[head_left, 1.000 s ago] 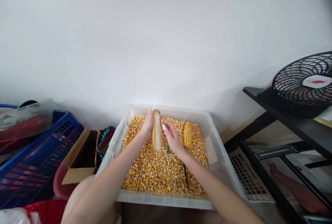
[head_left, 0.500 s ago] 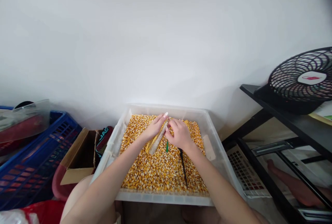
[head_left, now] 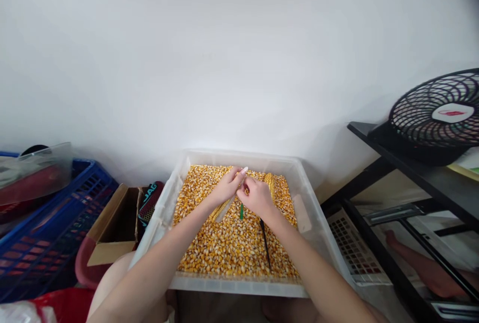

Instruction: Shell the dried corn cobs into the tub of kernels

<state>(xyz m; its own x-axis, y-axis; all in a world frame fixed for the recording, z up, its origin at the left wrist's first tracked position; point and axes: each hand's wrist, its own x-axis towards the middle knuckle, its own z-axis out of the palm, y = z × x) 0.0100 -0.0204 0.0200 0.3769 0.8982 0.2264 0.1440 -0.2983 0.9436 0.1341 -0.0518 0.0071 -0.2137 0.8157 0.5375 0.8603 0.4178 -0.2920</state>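
Under both hands (head_left: 243, 193), a half-hidden corn cob (head_left: 223, 208), upper end unseen.

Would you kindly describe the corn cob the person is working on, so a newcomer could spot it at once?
Look at the clear plastic bin of loose yellow kernels by the white wall. Near its middle, the left hand and right hand meet on a tilted cob. Unlike the fully yellow cob lying behind the right hand, it is mostly stripped and pale.

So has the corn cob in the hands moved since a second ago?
Yes. The cob has tipped from upright to slanting low over the kernels, its tip nearer the tub's left wall.
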